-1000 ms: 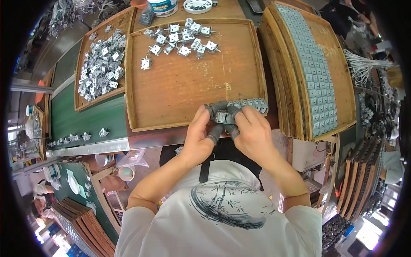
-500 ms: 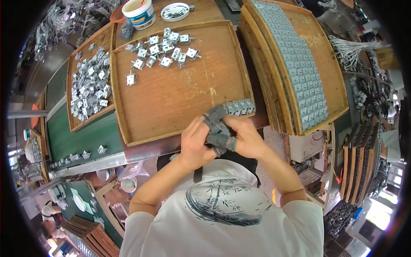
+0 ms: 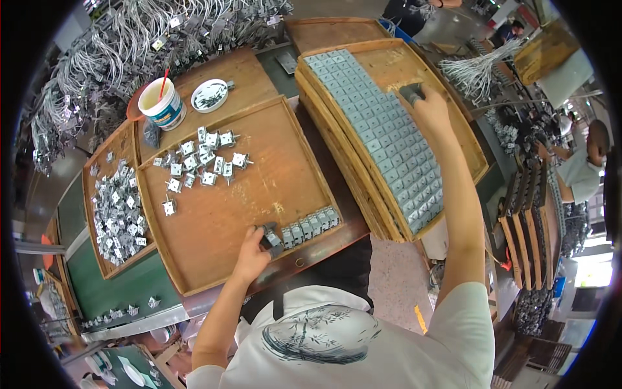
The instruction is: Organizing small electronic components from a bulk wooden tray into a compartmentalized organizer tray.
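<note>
The left forearm slants up and rightward; the left hand (image 3: 251, 255) has its covered fingers bent at the left end of a row of metal parts (image 3: 311, 227). Whether it grips one I cannot tell. The row lies in the near right corner of a wooden tray (image 3: 227, 256), its long axis running rightward and slightly away along the near edge. Farther off, the right arm stretches out, the right hand (image 3: 429, 109) above a stacked tray (image 3: 463, 136), beside a long slanting band of grey blocks (image 3: 369, 117). Its fingers are partly curled; any hold is unclear.
</note>
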`<state>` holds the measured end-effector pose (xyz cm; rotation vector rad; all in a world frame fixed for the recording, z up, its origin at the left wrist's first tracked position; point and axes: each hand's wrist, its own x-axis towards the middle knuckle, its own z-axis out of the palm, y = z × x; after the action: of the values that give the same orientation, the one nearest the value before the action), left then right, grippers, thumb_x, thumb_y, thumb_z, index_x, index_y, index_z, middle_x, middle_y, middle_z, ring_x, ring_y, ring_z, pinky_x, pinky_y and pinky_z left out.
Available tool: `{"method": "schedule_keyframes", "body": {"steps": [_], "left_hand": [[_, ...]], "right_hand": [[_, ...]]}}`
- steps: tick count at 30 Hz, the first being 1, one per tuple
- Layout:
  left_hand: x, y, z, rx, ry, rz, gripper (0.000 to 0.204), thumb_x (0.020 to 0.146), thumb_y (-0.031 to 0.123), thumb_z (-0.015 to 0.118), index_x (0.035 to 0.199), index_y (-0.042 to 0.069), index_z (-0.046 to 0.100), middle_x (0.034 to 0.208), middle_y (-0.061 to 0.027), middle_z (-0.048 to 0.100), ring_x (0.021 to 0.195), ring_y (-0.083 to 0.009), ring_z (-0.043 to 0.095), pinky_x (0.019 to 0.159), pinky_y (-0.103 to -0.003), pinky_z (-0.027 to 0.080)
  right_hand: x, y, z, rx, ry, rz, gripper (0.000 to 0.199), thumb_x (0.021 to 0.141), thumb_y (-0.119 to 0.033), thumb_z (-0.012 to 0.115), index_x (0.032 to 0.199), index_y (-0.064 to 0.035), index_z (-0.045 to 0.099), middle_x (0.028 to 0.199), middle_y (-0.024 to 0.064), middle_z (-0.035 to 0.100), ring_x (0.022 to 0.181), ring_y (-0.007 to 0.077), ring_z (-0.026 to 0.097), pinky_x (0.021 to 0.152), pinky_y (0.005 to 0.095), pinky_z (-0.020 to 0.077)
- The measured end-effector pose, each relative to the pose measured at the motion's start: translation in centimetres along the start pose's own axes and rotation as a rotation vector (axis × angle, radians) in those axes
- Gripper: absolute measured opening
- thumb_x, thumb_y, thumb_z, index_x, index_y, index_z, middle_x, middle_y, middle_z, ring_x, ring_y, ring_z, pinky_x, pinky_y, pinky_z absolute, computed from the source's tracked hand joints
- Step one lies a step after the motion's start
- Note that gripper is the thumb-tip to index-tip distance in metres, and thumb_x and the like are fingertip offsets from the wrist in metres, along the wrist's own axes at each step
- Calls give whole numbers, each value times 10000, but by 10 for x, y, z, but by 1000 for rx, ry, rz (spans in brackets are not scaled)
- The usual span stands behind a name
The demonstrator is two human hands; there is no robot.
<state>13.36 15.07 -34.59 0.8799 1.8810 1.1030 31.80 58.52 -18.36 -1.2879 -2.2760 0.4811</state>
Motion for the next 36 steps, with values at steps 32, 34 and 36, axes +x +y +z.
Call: {"method": "schedule_keyframes", "body": {"steps": [32, 34, 36], "left_hand": [[-186, -120, -222, 689, 905, -1084, 486, 838, 363, 586, 1211, 52, 561, 1015, -252, 687, 977, -388, 673, 824, -508, 506], [-204, -199, -230, 442, 969, -997, 478, 834, 345, 582, 1204, 44, 571, 1013, -253, 687, 961, -404, 668, 824, -507, 505], [-198, -212, -226, 69, 1053, -793, 395, 821, 207, 569, 1168, 24, 610, 1012, -203, 707, 895, -345, 685, 783, -438, 523]], "right_hand": [[-166, -88, 56, 1071, -264, 92, 333, 965, -64, 545, 1291, -1, 568, 1175, 133, 640, 928, 180, 672, 699, 280, 597], [-194, -112, 79, 1171, -360, 146, 346, 919, -27, 612, 1263, -7, 586, 1079, 96, 673, 874, 166, 679, 679, 274, 594], [-213, -131, 93, 1158, -447, 189, 355, 889, -6, 642, 1241, -1, 591, 1055, 92, 670, 884, 163, 669, 678, 279, 580]]}}
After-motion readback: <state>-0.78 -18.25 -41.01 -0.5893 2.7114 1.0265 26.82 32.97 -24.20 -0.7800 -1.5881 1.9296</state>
